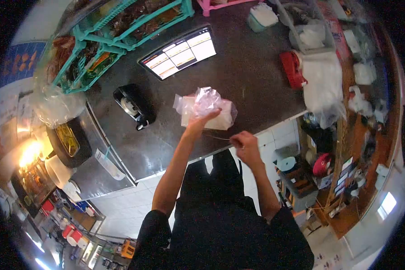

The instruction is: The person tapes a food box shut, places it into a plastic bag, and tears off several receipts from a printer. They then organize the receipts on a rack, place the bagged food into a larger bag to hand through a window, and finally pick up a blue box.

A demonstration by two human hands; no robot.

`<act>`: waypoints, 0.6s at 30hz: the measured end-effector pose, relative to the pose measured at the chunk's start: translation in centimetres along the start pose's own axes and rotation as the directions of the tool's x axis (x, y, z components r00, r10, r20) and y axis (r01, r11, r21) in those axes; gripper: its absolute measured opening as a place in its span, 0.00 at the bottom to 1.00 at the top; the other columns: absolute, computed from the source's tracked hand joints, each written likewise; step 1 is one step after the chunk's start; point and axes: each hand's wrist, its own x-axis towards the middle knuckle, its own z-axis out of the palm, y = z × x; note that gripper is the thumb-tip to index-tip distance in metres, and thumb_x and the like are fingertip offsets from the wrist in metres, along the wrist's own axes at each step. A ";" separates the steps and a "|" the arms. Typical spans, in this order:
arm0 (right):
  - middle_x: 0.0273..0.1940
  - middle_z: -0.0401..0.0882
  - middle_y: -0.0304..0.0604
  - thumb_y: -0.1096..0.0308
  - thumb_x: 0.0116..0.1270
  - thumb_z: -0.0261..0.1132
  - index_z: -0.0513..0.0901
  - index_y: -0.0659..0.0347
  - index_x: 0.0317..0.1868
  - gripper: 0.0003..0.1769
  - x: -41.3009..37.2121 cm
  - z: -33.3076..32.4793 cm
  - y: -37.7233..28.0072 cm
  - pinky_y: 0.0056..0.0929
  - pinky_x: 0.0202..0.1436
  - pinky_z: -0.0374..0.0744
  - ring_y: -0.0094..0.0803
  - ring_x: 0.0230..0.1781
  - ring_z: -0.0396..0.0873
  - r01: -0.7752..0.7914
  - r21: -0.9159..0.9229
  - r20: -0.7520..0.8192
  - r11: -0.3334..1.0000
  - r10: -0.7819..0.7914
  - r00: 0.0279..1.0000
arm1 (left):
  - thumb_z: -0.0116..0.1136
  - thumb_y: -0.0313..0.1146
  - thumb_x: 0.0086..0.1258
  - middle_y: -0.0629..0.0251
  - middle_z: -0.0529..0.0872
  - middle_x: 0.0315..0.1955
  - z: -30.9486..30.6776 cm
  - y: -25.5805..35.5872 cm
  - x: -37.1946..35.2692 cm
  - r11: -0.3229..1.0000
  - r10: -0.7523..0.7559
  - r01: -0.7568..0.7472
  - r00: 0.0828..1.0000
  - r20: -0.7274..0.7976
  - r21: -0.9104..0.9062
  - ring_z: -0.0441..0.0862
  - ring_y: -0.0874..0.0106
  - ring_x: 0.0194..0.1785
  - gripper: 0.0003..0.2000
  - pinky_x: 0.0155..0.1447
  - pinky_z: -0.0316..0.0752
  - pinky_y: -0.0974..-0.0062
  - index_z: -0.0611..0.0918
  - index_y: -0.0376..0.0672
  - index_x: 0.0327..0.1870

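Over the near part of the dark desk, the left hand is gripping a plastic-wrapped package, its bunched wrap calling for steady pressure. The right hand, fingers curled, is seemingly pinching a thin strand just beside it; the far screen is showing text (too small to read).

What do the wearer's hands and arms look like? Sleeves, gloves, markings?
Black fabric short sleeves, ending near the elbows. Forearms bare, no watch visible. Left hand and right hand ungloved. Rings or small markings: too blurred to tell.
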 end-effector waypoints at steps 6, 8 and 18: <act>0.37 0.79 0.53 0.73 0.59 0.65 0.79 0.64 0.41 0.10 5.2 9.7 -0.9 0.40 0.39 0.80 0.52 0.37 0.80 0.179 -0.006 -0.179 0.984 -0.177 0.968 | 0.64 0.36 0.67 0.55 0.83 0.47 0.2 0.4 -2.5 0.901 0.188 -0.178 0.982 0.013 0.396 0.80 0.68 0.49 0.17 0.53 0.75 0.69 0.80 0.36 0.52; 0.37 0.78 0.53 0.73 0.57 0.65 0.78 0.63 0.42 0.12 5.4 10.7 -0.5 0.44 0.39 0.79 0.52 0.37 0.80 0.129 0.030 -0.260 0.991 -0.117 0.959 | 0.63 0.38 0.68 0.55 0.83 0.44 -0.7 -3.0 -2.7 0.845 0.262 -0.240 0.965 0.022 0.478 0.80 0.67 0.46 0.17 0.50 0.74 0.68 0.80 0.35 0.51; 0.38 0.80 0.50 0.76 0.56 0.64 0.80 0.60 0.45 0.15 4.9 12.1 -0.6 0.37 0.39 0.81 0.49 0.36 0.81 0.141 0.087 -0.485 0.986 -0.081 0.871 | 0.47 0.36 0.78 0.52 0.81 0.43 -3.2 -7.4 -3.9 0.711 0.502 -0.340 0.858 -0.106 0.616 0.78 0.61 0.45 0.13 0.49 0.73 0.64 0.77 0.34 0.51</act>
